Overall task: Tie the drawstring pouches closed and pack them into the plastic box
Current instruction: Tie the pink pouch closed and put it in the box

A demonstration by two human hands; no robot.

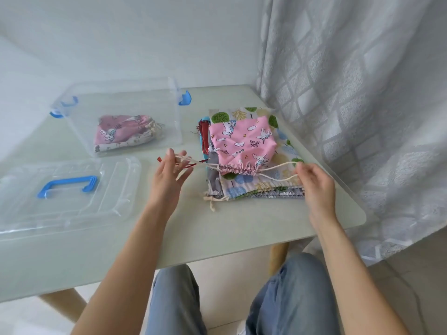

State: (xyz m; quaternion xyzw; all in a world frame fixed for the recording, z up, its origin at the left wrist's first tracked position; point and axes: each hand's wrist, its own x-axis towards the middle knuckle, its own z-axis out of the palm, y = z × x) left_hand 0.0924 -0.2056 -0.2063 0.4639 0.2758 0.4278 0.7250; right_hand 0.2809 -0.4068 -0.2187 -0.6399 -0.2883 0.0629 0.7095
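On the pale bench (217, 228) a pink unicorn-print pouch (242, 146) lay on top of a stack of flat printed pouches (263, 187), its gathered mouth facing the person. A cream drawstring (275, 168) ran out of that mouth to both sides. The left hand (169, 172) held the cord's left end pinched between thumb and fingertips, the remaining fingers spread. The right hand (314, 182) gripped the cord's right loops with curled fingers. The cord was drawn taut between the two hands. To the left of the stack stood the clear plastic box (116, 117) with blue latches, open, holding two closed pouches (123, 134), a pink one uppermost. Its clear lid (67, 192), with a blue handle, lay flat on the bench nearer the person.
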